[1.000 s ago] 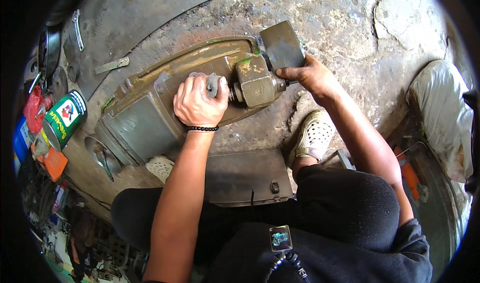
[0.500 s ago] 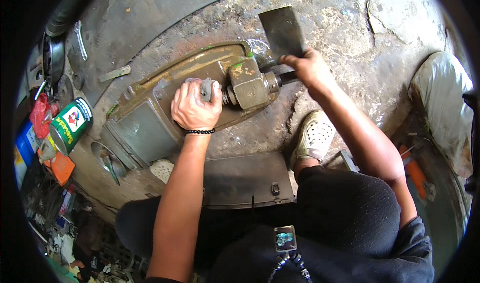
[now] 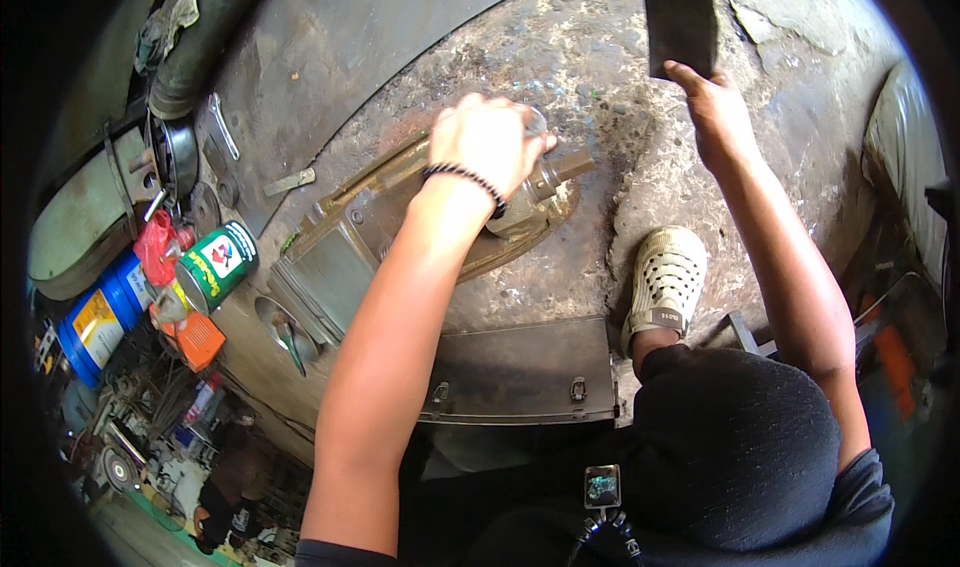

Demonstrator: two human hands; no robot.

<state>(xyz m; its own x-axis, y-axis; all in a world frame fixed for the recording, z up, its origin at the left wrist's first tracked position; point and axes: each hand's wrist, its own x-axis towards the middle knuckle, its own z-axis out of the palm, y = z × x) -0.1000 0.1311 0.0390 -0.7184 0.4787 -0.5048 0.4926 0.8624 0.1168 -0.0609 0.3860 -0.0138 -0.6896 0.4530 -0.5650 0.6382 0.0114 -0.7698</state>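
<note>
A long brown-and-grey metal casting (image 3: 400, 182) lies on the ground ahead of me, with a stub of shaft (image 3: 572, 165) at its right end. Over its upper right part is my left hand (image 3: 482, 149), brightly lit and closed. A small grey lump (image 3: 537, 124) shows at its fingertips; its kind is unclear. The hand covers the block at that end of the casting. Far to the right, my right hand (image 3: 712, 107) grips the lower edge of a dark, flat rectangular sheet (image 3: 682, 25), thumb on its face, held away from the casting.
At the left stand a green can (image 3: 218, 265), a blue bucket (image 3: 108, 312) and an orange object (image 3: 192, 339). A bowl with a brush (image 3: 290, 342) and a wrench (image 3: 223, 127) lie closer. Near my knees is a metal case (image 3: 525, 367). A grey sheet (image 3: 370, 27) spans the far side.
My right hand has carried the dark sheet up and right, away from the shaft. My left hand has moved up and right along the casting, still closed. The view has shifted somewhat.
</note>
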